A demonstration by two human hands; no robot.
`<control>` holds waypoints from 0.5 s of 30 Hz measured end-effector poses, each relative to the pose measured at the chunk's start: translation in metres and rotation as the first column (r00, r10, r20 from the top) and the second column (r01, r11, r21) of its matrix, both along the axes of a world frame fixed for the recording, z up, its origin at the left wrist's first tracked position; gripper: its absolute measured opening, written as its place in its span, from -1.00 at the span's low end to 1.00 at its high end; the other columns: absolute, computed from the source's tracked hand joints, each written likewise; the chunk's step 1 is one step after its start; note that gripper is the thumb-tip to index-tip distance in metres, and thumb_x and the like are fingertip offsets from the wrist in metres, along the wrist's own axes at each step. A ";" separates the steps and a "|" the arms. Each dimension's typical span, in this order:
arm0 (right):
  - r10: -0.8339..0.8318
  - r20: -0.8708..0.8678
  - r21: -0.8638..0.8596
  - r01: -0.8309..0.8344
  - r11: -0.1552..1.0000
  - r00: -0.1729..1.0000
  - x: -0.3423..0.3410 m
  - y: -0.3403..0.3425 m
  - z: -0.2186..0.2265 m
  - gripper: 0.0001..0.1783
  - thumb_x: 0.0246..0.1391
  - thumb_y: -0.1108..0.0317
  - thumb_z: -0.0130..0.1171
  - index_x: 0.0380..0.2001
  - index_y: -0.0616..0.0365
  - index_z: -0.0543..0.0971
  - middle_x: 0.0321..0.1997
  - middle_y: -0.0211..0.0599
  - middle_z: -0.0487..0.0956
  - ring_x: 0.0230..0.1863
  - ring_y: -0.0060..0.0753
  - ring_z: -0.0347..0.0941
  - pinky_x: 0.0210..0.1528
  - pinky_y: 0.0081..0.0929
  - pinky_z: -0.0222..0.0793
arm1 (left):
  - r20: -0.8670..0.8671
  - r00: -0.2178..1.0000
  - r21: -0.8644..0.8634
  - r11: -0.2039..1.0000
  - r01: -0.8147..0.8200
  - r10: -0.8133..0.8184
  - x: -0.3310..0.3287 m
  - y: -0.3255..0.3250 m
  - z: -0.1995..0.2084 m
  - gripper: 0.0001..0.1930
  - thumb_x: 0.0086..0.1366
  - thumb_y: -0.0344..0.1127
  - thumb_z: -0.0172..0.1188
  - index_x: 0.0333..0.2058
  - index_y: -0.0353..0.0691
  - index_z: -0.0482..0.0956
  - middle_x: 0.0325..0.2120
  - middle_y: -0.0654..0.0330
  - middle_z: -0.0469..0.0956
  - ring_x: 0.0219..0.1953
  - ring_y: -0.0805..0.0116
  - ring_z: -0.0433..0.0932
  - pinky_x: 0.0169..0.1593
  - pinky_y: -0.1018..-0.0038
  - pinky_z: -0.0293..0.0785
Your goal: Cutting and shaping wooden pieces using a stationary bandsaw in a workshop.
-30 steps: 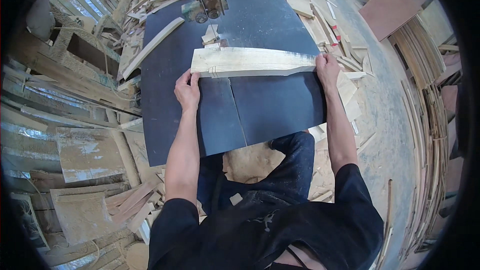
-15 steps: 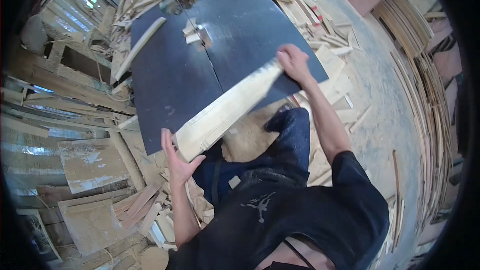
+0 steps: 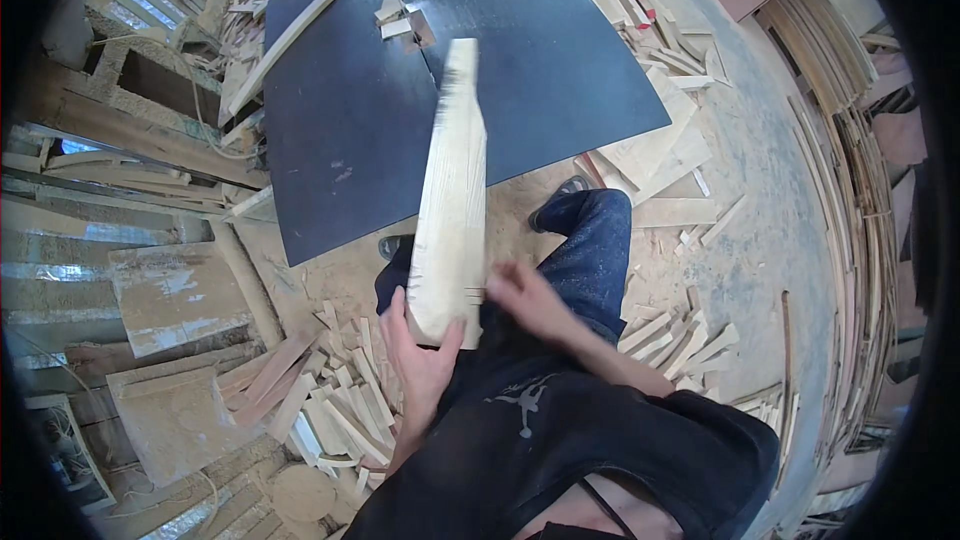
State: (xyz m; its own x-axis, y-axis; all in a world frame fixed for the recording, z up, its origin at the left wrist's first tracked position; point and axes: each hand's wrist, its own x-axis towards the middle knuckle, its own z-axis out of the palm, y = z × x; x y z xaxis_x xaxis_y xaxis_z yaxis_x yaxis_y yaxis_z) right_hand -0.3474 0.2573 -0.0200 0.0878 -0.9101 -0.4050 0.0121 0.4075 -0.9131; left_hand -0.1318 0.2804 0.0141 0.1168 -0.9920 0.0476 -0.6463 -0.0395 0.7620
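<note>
A long pale piece of wood (image 3: 452,210), wide at the near end and stepped down to a narrow far end, points away from me over the front edge of a dark flat table (image 3: 340,130). My left hand (image 3: 420,355) is closed round its wide near end, thumb on top and fingers along the left side. Close beside the wood's right edge is my right hand (image 3: 525,298), smeared by motion; whether it touches the wood I cannot make out. A slit in the table runs partly under the wood's narrow end.
Small wood offcuts (image 3: 395,15) lie by the slit, and a curved strip (image 3: 285,50) rests along the table's left edge. Scrap heaps (image 3: 345,405) cover the floor at left and right. Long boards (image 3: 860,180) stand stacked at the far right.
The wood has swung from slanting across the table's front to pointing away from me. My right hand has let go of its far end and come back near my lap.
</note>
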 end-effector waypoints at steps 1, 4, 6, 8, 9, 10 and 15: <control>0.064 0.189 0.016 -0.068 0.998 0.980 0.009 0.018 -0.017 -0.39 0.44 0.17 0.25 0.36 0.32 0.35 0.25 -0.18 0.54 0.24 -0.38 0.46 0.31 -0.34 0.42 | -0.208 0.978 0.082 0.997 -0.008 0.025 -0.001 0.003 -0.005 -0.08 0.16 -0.24 0.58 0.42 -0.34 0.30 -0.03 -0.03 0.58 -0.01 0.15 0.58 0.15 0.22 0.51; 0.035 0.271 -0.066 -0.018 0.998 0.962 0.011 0.027 -0.012 -0.28 0.40 0.24 0.30 0.43 0.29 0.21 0.25 -0.23 0.52 0.21 -0.46 0.45 0.29 -0.39 0.41 | -0.389 0.921 0.309 0.937 0.162 -0.030 -0.006 -0.006 -0.003 -0.21 0.45 -0.25 0.36 0.50 -0.35 0.17 -0.12 0.08 0.64 -0.18 0.38 0.61 -0.01 0.45 0.55; 0.058 0.280 -0.040 -0.048 0.998 0.958 -0.001 0.030 -0.012 -0.27 0.40 0.23 0.30 0.44 0.28 0.20 0.25 -0.24 0.51 0.21 -0.48 0.45 0.29 -0.41 0.41 | -0.443 0.896 0.250 0.953 0.169 -0.043 -0.017 -0.016 -0.017 -0.21 0.51 -0.25 0.29 0.53 -0.32 0.09 -0.12 0.09 0.65 -0.13 0.40 0.61 0.03 0.49 0.54; 0.092 0.283 -0.002 -0.095 0.995 0.955 -0.008 0.033 -0.006 -0.26 0.42 0.20 0.28 0.45 0.26 0.18 0.26 -0.28 0.48 0.25 -0.50 0.41 0.30 -0.43 0.37 | -0.691 0.716 0.309 0.937 0.167 0.100 -0.028 -0.019 -0.022 -0.23 0.56 -0.24 0.21 0.56 -0.28 0.03 0.03 0.02 0.64 0.02 0.33 0.62 0.16 0.42 0.52; 0.101 0.277 -0.004 -0.104 0.995 0.955 -0.010 0.035 -0.009 -0.26 0.42 0.20 0.28 0.45 0.26 0.18 0.26 -0.28 0.48 0.25 -0.50 0.41 0.30 -0.43 0.37 | -0.589 0.806 0.185 0.963 0.197 -0.051 -0.033 -0.020 -0.025 -0.27 0.61 -0.25 0.08 0.58 -0.29 -0.04 0.26 -0.07 0.51 0.24 0.24 0.52 0.33 0.34 0.40; 0.119 0.270 -0.022 -0.117 0.993 0.956 -0.011 0.036 -0.014 -0.27 0.42 0.20 0.28 0.45 0.25 0.18 0.27 -0.28 0.48 0.26 -0.50 0.40 0.31 -0.43 0.36 | -0.594 0.803 0.182 0.965 0.189 -0.045 -0.037 -0.019 -0.026 -0.27 0.61 -0.25 0.08 0.58 -0.29 -0.04 0.26 -0.07 0.51 0.24 0.24 0.52 0.33 0.34 0.40; 0.133 0.295 -0.032 -0.129 0.991 0.946 -0.023 0.021 -0.007 -0.29 0.45 0.19 0.24 0.46 0.24 0.19 0.27 -0.29 0.48 0.27 -0.51 0.40 0.33 -0.42 0.35 | -0.621 0.783 0.168 0.969 0.184 -0.041 -0.054 -0.031 -0.024 -0.31 0.64 -0.27 -0.02 0.58 -0.33 -0.06 0.46 -0.10 0.26 0.42 0.19 0.34 0.45 0.32 0.25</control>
